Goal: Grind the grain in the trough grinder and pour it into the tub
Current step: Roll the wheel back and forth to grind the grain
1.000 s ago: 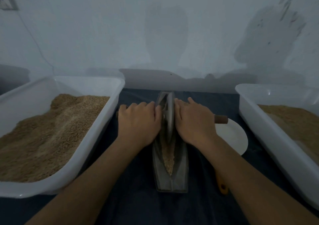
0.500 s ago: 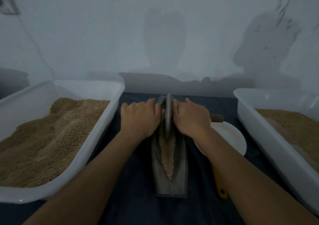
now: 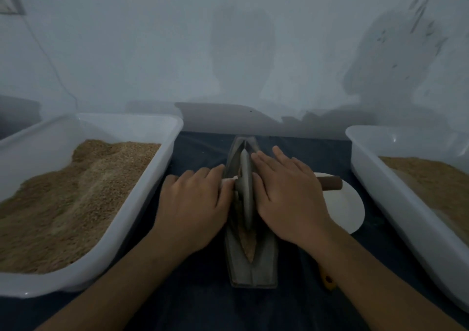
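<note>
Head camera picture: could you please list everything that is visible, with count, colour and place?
trough grinder: one, grey metal, centre of the table
grinding wheel: one, grey, upright in the trough between the hands
handle: one brown end, sticking out past the right hand
grain: one tan strip, near end of the trough
tubs: two, white, holding tan grain; left tub, right tub
plate: one, white, right of the grinder
yellow tool: one, partly hidden under the right forearm
cloth: one, dark blue, covering the table
left hand: on the handle, left of the wheel
right hand: fingers straight over the handle
</note>
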Demonstrator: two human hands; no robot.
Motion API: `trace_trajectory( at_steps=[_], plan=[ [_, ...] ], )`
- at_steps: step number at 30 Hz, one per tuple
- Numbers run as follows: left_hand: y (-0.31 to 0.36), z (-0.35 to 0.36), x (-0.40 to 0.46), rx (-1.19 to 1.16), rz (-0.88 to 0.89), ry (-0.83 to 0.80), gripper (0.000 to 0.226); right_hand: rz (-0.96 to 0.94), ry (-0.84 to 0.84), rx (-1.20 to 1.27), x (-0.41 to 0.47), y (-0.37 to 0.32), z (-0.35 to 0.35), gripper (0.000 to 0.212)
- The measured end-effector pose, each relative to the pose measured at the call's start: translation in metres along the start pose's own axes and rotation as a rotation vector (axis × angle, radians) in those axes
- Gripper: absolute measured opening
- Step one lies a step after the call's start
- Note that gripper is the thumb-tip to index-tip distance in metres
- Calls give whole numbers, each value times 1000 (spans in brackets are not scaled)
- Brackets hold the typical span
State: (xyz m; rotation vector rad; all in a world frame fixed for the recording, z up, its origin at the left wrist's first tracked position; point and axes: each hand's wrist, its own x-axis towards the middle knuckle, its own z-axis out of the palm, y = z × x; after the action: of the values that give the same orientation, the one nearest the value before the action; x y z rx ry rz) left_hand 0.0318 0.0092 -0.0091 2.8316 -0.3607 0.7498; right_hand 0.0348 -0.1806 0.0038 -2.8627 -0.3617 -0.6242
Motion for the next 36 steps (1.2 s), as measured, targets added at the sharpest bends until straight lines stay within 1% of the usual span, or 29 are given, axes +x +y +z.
trace_trajectory(
  at_steps=[3, 7, 9, 12, 14, 16, 18, 21, 23, 25, 26, 29, 31, 32, 34, 36],
  plan=[
    [2, 12, 32, 95, -25, -14, 52, 73, -82, 44, 33, 7, 8, 63],
    [0, 24, 68, 238, -30, -71, 46, 149, -174, 66, 64, 17, 15, 61],
    [-2, 25, 66, 219, -23, -71, 45, 122, -186, 73, 64, 20, 14, 58],
    [-6, 20, 41, 88, -23, -18, 50, 8, -116, 107, 46, 25, 5, 50],
    [-9, 14, 22, 4, -7, 11, 51, -51, -108, 162, 30, 29, -2, 50],
    [-10, 10, 9, -4, 30, 31, 51, -65, -143, 188, 20, 34, -9, 55],
    [-9, 8, 8, 19, 45, 40, 51, -73, -137, 127, 19, 39, -12, 53],
    [-7, 11, 24, 173, 86, -14, 42, -59, -24, -73, 34, 48, -13, 44],
    [-7, 16, 39, 265, 108, -38, 29, 0, 17, -93, 50, 53, -7, 38],
    [-7, 21, 55, 322, 117, -44, 22, 21, 38, -80, 64, 55, 1, 36],
    [-6, 23, 62, 348, 119, -55, 22, 37, 38, -88, 69, 55, 3, 36],
    [-5, 27, 71, 359, 129, -82, 21, 23, -37, -154, 69, 50, 5, 31],
    [-4, 24, 66, 369, 151, -85, 18, 29, -29, -164, 61, 50, 4, 37],
    [-4, 22, 61, 368, 163, -84, 18, 25, 6, -169, 56, 50, 4, 43],
    [-5, 16, 46, 323, 186, -80, 22, 27, 70, -163, 43, 51, 6, 54],
    [-4, 11, 30, 313, 217, -49, 29, -23, 104, -157, 28, 50, 7, 56]
  ],
)
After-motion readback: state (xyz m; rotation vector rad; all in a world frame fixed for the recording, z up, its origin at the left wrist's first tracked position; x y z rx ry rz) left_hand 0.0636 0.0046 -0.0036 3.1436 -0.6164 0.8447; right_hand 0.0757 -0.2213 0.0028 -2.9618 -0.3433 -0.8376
